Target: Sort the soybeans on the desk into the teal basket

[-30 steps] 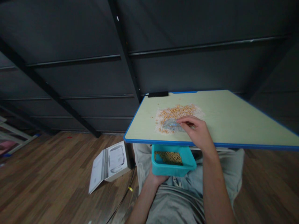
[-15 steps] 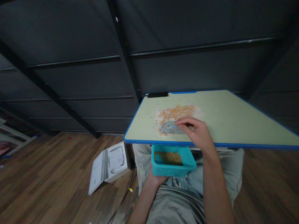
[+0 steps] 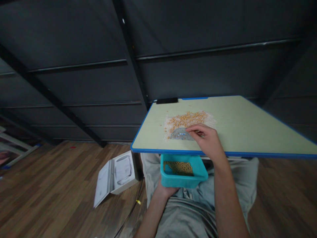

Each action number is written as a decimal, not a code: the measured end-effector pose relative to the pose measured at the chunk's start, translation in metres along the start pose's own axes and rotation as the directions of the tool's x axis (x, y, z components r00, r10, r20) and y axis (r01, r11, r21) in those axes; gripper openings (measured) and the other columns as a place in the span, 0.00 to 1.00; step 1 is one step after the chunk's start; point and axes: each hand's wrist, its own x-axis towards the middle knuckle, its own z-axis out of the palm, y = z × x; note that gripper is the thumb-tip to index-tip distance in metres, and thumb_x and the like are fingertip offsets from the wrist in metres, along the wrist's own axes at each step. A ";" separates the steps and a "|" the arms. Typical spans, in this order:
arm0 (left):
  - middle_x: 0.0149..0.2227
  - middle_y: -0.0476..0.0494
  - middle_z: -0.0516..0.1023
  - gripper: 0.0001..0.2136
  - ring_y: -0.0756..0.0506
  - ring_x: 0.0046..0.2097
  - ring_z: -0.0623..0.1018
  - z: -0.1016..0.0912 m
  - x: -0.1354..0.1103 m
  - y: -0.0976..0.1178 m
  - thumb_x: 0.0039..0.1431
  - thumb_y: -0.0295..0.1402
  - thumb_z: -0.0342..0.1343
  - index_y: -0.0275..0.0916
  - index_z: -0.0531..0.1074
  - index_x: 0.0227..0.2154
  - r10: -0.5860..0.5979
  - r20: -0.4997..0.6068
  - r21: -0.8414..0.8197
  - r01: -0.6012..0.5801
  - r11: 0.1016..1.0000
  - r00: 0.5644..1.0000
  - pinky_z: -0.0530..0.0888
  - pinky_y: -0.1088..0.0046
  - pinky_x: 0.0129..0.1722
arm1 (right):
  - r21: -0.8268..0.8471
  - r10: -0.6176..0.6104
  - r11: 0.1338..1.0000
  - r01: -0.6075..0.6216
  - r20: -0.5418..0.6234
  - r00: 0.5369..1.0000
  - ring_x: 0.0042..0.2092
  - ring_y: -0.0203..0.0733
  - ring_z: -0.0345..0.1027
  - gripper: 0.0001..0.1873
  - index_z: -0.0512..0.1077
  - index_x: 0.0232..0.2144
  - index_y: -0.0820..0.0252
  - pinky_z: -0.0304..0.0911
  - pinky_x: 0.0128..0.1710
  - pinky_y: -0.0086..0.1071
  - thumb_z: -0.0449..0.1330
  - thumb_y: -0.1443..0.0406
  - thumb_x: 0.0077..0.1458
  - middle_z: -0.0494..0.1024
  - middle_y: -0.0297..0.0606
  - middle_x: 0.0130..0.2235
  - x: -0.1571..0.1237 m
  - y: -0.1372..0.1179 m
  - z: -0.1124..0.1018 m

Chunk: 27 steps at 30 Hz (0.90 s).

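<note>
A clear half-round protractor (image 3: 180, 134) lies on the pale table, its right part under my right hand (image 3: 204, 134). Thumb and fingers of that hand are pinched on the protractor. Just beyond its curved edge spreads a patch of yellow soybeans (image 3: 189, 118) mixed with small white grains (image 3: 210, 120). Below the table's front edge, a teal plastic container (image 3: 182, 181) holds many beans (image 3: 182, 168). My left hand (image 3: 167, 191) supports this container from beneath; its fingers are mostly hidden under it.
The table (image 3: 247, 129) has a blue rim, and a black flat object (image 3: 167, 100) lies at its far left corner. On the wooden floor at left are an open white box (image 3: 123, 172) and a black cable (image 3: 132, 210). A dark panelled wall (image 3: 198, 76) stands behind the table.
The small cluster of soybeans in front of the protractor's straight edge is gone from there. The protractor and my right hand have shifted very slightly away from me. My left hand and the container stay put.
</note>
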 end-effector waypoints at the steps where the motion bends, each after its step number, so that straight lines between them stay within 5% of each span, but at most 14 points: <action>1: 0.49 0.42 0.87 0.15 0.37 0.62 0.78 0.001 0.000 0.000 0.64 0.37 0.52 0.43 0.85 0.36 0.005 0.006 0.004 -0.005 1.000 1.000 0.68 0.54 0.67 | -0.003 0.003 1.000 -0.003 -0.016 1.000 0.45 0.47 0.78 0.09 0.82 0.34 0.53 0.71 0.42 0.40 0.62 0.67 0.61 0.85 0.39 0.41 0.000 0.001 0.000; 9: 0.44 0.41 0.89 0.17 0.38 0.57 0.81 -0.009 0.001 -0.001 0.65 0.36 0.49 0.43 0.85 0.43 0.029 0.059 -0.010 -0.029 1.000 0.998 0.68 0.51 0.66 | 0.030 -0.006 1.000 0.010 -0.114 0.993 0.46 0.47 0.78 0.10 0.82 0.35 0.54 0.70 0.40 0.38 0.61 0.69 0.60 0.84 0.40 0.42 0.001 0.002 -0.002; 27: 0.49 0.42 0.87 0.17 0.36 0.63 0.77 -0.003 0.000 0.000 0.65 0.39 0.50 0.44 0.85 0.42 -0.009 -0.003 0.002 0.009 1.000 1.000 0.64 0.51 0.69 | 0.064 -0.022 0.998 0.021 0.009 1.000 0.44 0.46 0.78 0.09 0.83 0.34 0.53 0.69 0.43 0.39 0.63 0.69 0.60 0.85 0.37 0.40 0.000 -0.003 -0.003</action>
